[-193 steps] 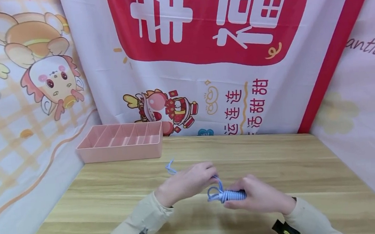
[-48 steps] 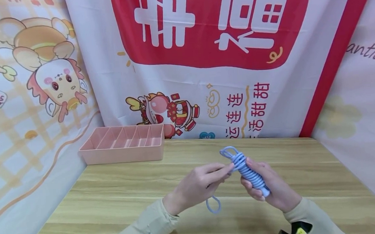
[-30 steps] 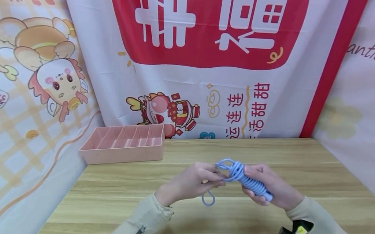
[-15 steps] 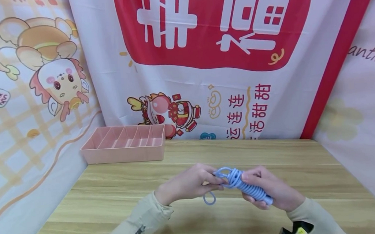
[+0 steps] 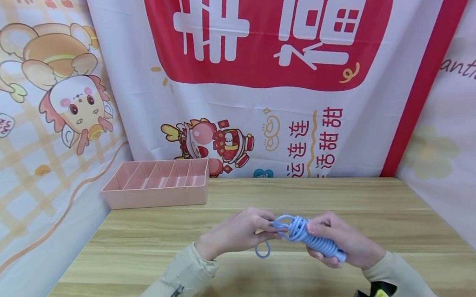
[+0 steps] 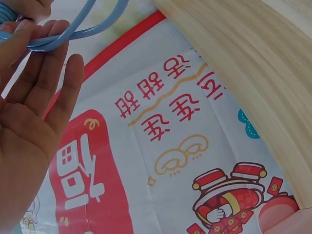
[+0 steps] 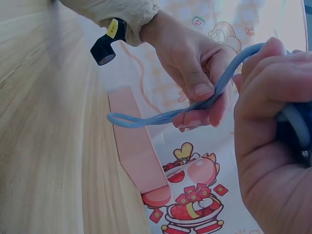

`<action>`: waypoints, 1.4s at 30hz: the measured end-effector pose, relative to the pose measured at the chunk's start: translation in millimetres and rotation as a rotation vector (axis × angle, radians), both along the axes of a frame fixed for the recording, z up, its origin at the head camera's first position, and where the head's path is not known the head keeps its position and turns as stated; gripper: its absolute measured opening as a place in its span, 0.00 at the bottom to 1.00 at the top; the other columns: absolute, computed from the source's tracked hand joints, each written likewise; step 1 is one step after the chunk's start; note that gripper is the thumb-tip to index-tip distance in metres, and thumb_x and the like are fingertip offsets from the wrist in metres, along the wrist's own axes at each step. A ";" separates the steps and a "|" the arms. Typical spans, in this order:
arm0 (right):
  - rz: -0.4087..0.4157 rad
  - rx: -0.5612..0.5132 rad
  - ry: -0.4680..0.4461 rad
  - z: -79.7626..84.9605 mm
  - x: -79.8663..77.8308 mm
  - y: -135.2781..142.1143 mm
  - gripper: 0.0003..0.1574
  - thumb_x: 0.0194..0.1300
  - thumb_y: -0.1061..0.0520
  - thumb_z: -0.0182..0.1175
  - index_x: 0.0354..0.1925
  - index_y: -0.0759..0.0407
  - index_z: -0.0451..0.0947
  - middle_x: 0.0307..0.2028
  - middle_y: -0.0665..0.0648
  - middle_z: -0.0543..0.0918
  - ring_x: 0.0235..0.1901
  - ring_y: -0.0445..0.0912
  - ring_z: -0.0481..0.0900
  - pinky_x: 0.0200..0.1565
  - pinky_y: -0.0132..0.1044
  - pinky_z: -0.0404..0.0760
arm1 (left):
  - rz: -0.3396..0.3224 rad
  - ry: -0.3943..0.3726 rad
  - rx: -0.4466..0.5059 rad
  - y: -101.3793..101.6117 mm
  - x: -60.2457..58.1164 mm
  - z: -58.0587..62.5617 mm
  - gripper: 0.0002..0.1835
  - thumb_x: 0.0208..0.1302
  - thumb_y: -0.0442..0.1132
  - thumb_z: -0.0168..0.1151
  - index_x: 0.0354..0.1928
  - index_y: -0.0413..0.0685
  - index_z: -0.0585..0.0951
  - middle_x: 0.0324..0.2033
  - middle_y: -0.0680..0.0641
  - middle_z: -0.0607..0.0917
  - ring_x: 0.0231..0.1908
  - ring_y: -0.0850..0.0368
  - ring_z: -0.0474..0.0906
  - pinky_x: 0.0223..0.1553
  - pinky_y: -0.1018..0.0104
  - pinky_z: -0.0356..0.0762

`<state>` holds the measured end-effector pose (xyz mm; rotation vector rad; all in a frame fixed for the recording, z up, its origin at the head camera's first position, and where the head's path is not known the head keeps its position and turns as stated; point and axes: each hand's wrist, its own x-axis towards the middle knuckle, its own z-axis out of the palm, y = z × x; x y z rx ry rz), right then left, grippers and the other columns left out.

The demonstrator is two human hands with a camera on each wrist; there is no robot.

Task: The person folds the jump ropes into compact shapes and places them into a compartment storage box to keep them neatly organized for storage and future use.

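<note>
A light blue rope [image 5: 322,244] is wound into a tight, slanting bundle above the table, its lower end toward the right. My right hand [image 5: 348,241] grips the bundle around its wrapped middle, thumb on top. At the upper left end, beside the wraps, my left hand [image 5: 242,230] pinches the loose rope between thumb and fingers. One loop of rope [image 5: 263,250] hangs below the left hand. In the right wrist view the pinched rope [image 7: 131,120] passes through the left fingertips and ends in a free loop. Part of the bundle is hidden by the right palm.
A pink divided box [image 5: 158,196] stands at the table's back left, against the printed cloth walls. Wood-grain tabletop [image 5: 249,287] lies beneath both hands. A black strap piece with a yellow label [image 5: 375,294] is on the right wrist.
Earlier the bundle lay lower and level, with a rope tail trailing left. It was then raised and tilted, and has since sunk slightly. The left hand has shifted a little left, still pinching rope.
</note>
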<state>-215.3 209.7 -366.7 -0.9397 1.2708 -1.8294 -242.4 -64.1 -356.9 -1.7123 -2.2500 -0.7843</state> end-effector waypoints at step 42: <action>-0.142 0.374 0.513 -3.5 11.2 -19.4 0.11 0.74 0.62 0.54 0.44 0.58 0.84 0.22 0.53 0.80 0.11 0.40 0.68 0.06 0.36 0.66 | -0.051 -0.469 0.359 6.0 9.0 -0.6 0.10 0.65 0.26 0.62 0.45 0.40 0.87 0.37 0.48 0.88 0.37 0.59 0.85 0.38 0.62 0.83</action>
